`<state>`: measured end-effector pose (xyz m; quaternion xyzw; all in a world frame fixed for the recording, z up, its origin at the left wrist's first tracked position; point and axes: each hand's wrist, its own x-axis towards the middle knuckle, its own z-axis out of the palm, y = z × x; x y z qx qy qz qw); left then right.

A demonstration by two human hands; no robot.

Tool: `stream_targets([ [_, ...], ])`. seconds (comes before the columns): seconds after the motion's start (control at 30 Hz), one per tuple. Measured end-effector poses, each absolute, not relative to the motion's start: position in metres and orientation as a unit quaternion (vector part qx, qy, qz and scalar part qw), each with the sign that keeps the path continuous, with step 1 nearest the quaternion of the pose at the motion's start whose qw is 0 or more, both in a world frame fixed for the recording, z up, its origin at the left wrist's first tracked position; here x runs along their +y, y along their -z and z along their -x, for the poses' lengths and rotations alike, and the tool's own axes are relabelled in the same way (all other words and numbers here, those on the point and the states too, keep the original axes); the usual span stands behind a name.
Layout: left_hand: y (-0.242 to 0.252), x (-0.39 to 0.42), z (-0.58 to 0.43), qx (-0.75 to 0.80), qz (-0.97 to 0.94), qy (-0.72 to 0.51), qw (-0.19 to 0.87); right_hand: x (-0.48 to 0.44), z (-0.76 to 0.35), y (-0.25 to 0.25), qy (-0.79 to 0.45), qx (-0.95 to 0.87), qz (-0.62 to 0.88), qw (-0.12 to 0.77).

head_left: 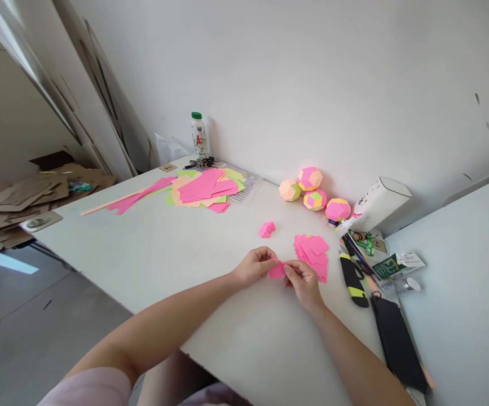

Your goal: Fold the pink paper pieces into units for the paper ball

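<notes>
A small pink paper piece (276,271) is held between both hands above the white table. My left hand (255,266) pinches its left side, thumb and fingers closed on it. At its upper right corner, my right hand (302,280) grips it between thumb and fingertips. Just beyond the hands lies a little folded pink paper unit (267,229). To the right of my right hand is a loose pile of pink paper squares (312,251). Whether the held piece has a crease cannot be made out.
Several paper balls (309,179) rest by the wall. Coloured paper sheets (202,187), long strips (142,193) and a green-capped bottle (199,135) occupy the back left. On the right are a yellow-black cutter (353,280), scissors (359,268), a black case (399,341) and a white box (382,203).
</notes>
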<state>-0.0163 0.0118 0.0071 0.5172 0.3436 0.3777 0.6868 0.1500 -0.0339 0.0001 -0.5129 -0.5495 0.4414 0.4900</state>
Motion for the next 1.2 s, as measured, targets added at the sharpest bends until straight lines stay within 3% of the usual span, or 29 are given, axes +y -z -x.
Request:
stream_targets([
  [0.33, -0.01, 0.009, 0.017, 0.347, -0.508, -0.382, 0.69, -0.034, -0.15, 0.0, -0.433, -0.553, 0.52, 0.487],
  [0.8, -0.015, 0.003, 0.016, 0.412, -0.638, -0.322, 0.566, -0.035, -0.148, -0.004, -0.448, -0.561, 0.517, 0.466],
  [1.2, -0.018, 0.002, 0.016, 0.423, -0.624, -0.323, 0.572, -0.034, -0.149, -0.003, -0.453, -0.569, 0.512, 0.458],
])
